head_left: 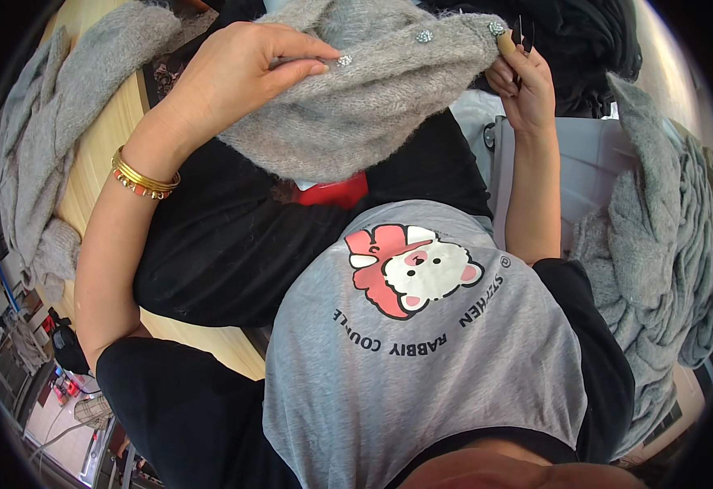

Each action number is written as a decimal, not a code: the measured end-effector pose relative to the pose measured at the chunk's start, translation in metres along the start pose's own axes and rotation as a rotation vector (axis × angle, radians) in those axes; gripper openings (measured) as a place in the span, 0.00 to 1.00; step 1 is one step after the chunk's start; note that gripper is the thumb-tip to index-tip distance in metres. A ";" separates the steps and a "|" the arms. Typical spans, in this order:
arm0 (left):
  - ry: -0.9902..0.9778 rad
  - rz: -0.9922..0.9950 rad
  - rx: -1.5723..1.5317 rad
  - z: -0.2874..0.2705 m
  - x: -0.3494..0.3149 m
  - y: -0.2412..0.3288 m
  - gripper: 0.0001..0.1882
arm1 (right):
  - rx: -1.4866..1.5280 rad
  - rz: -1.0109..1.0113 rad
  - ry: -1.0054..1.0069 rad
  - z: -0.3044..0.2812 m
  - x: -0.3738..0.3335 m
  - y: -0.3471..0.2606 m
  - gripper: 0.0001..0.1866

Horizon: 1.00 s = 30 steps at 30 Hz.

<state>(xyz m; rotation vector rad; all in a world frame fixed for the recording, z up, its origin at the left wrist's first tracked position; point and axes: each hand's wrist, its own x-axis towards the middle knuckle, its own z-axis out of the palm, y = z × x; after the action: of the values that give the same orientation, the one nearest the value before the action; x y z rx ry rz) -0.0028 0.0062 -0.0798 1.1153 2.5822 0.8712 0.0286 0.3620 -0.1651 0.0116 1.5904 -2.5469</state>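
Note:
A fuzzy grey knit garment (356, 114) with a row of sparkly round buttons lies over my lap. My left hand (238, 73) is closed in a pinch on its edge, fingertips at one sparkly button (344, 60). At the edge's far right end, my right hand (527, 85) is closed, its thumb and fingers beside another button (496, 28). Dark, thin-bladed thread snips (523, 34) stick up from my right hand, the blades pointing away from me. Another button (424, 37) sits on the edge between my hands. My right palm is mostly hidden.
Grey knitwear (71, 106) is draped over a pale wooden table (120, 138) at left. At right, more grey knits (658, 269) hang over a pale plastic bin (572, 163). Black cloth (576, 49) lies at the far right. Something red (332, 192) shows between my legs.

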 end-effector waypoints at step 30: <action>0.280 0.040 -0.252 -0.012 0.007 0.035 0.08 | -0.761 -0.433 -0.229 0.113 -0.023 -0.026 0.20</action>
<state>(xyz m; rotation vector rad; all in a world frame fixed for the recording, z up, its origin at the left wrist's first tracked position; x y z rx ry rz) 0.0085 0.0242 -0.0491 1.0394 2.5689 1.4089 0.0561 0.2749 -0.0898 -0.7367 2.5376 -1.8947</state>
